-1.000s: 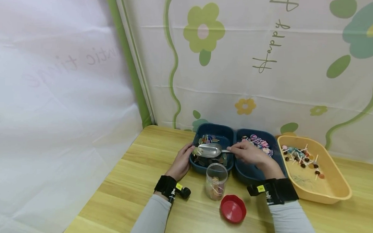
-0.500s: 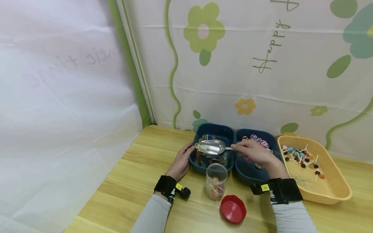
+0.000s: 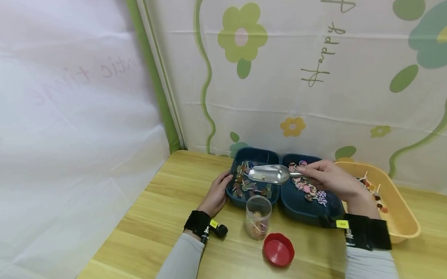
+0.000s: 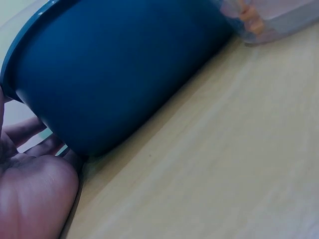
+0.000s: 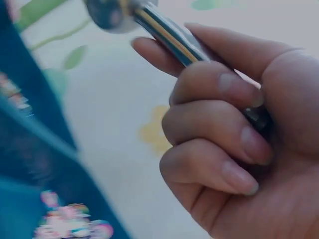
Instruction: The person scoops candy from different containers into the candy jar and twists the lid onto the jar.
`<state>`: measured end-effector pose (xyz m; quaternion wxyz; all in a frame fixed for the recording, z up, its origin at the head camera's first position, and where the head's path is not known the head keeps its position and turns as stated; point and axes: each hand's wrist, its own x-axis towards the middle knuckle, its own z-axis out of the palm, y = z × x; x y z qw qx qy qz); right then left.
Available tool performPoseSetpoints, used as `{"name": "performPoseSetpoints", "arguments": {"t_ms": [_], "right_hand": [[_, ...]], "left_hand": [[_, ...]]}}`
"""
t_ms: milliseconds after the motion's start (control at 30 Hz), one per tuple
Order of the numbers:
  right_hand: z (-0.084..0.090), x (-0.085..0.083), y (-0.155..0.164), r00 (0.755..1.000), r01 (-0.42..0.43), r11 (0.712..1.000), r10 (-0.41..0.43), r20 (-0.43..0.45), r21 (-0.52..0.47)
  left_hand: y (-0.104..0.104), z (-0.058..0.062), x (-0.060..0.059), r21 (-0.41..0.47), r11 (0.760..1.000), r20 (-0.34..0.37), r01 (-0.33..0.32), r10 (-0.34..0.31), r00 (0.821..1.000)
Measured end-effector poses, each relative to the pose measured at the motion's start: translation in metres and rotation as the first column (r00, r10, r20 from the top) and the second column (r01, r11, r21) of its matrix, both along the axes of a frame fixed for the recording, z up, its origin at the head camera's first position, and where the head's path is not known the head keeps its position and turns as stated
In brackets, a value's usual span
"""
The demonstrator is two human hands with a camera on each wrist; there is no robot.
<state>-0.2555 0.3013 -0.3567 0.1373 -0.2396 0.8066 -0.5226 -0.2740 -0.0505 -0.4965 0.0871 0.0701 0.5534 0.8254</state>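
Scoop point(image 3: 269, 173), metal, held level over the junction of the two dark blue trays, bowl toward the left tray point(image 3: 253, 198), handle toward the right. Contents of the bowl not readable from the head view. Right hand point(image 3: 331, 179) grips the handle: in the right wrist view the fingers point(image 5: 219, 129) are curled around the metal handle point(image 5: 164, 31) with the thumb laid along its top. The hand sits above the right blue tray point(image 3: 299, 205), which holds swirl-patterned candies point(image 3: 310, 191) in pink and purple.

Left hand point(image 3: 218, 193) rests against the outer left wall of the left tray; in the left wrist view the palm point(image 4: 35, 194) lies on the table beside the tray wall point(image 4: 119, 74), fingers reaching behind it and mostly hidden, so I cannot tell whether they are straight or curled. Left tray holds small dark and coloured pieces on sticks point(image 3: 248, 184).

Clear plastic jar point(image 3: 258, 217), lid off, stands upright just in front of the left tray, a few candies at the bottom. Red lid point(image 3: 278, 250) lies on the table in front of and right of the jar, apart from it. Orange tray point(image 3: 398, 211) with lollipops sits to the right of the blue pair, partly hidden by the right wrist. All on a light wooden table point(image 3: 150, 219); flower-print backdrop point(image 3: 285, 67) behind.
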Motion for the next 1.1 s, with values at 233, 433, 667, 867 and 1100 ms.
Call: {"name": "performPoseSetpoints", "arguments": {"t_ms": [233,433,667,867,1100], "right_hand": [[0.045,0.041,0.012,0.979,0.043,0.995,-0.024,-0.200,0.089],[0.067,0.066,0.007,0.932,0.131,0.957,-0.030,-0.362,0.258],[0.072,0.080,0.014,0.917,0.231,0.925,-0.104,-0.386,0.301],[0.069,0.093,0.045,0.885,0.404,0.865,-0.287,-0.366,0.298],[0.060,0.080,0.069,0.901,0.413,0.793,-0.286,-0.326,0.447]], "left_hand": [[0.001,0.003,-0.004,-0.009,1.000,-0.022,0.003,-0.003,1.000],[0.001,0.004,-0.005,-0.008,1.000,-0.020,0.003,-0.003,1.000],[0.004,0.001,-0.004,-0.007,1.000,-0.011,0.002,-0.002,1.000],[0.004,0.002,-0.004,-0.017,1.000,0.003,-0.010,0.010,1.000],[0.002,0.002,-0.006,-0.003,1.000,-0.016,-0.020,0.020,1.000]]}}
